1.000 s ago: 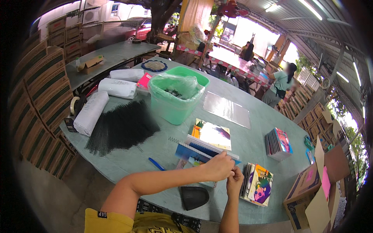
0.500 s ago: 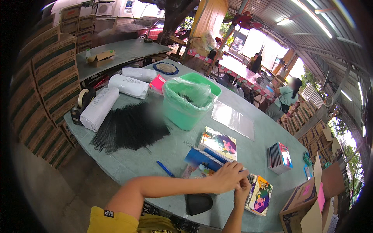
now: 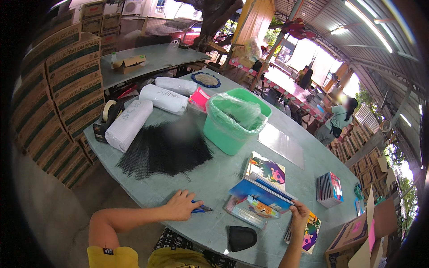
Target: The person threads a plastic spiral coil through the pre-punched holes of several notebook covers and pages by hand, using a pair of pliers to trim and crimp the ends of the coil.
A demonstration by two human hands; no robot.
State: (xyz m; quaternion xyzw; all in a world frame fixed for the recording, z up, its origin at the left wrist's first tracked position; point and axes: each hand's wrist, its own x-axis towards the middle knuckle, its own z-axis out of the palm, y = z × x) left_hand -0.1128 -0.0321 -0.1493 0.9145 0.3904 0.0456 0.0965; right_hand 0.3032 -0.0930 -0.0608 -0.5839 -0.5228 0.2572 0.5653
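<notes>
My left hand (image 3: 181, 205) rests low on the table with its fingers closed around blue-handled pliers (image 3: 204, 208), whose dark jaws point right. In my right hand (image 3: 300, 211), the right end of a blue spiral notebook (image 3: 263, 196) is pinched between thumb and fingers. The notebook is tilted up, its coil along the upper edge. Just below it lies a clear packet with an animal picture (image 3: 252, 210). Behind stands a stack of colourful notebooks (image 3: 268, 172); another pile (image 3: 311, 234) is partly covered by my right forearm.
Black spiral coils (image 3: 165, 149) fan out at left, beside white rolls (image 3: 129, 125) and a green bin (image 3: 228, 138) with a clear liner. A black pad (image 3: 242, 238) lies near the front edge. Notebooks (image 3: 330, 190) and an open carton (image 3: 348, 236) stand right.
My left hand has left the notebook's coil and moved left onto the pliers. My right hand has shifted to the notebook's right end, and the notebook now shows more of its blue face.
</notes>
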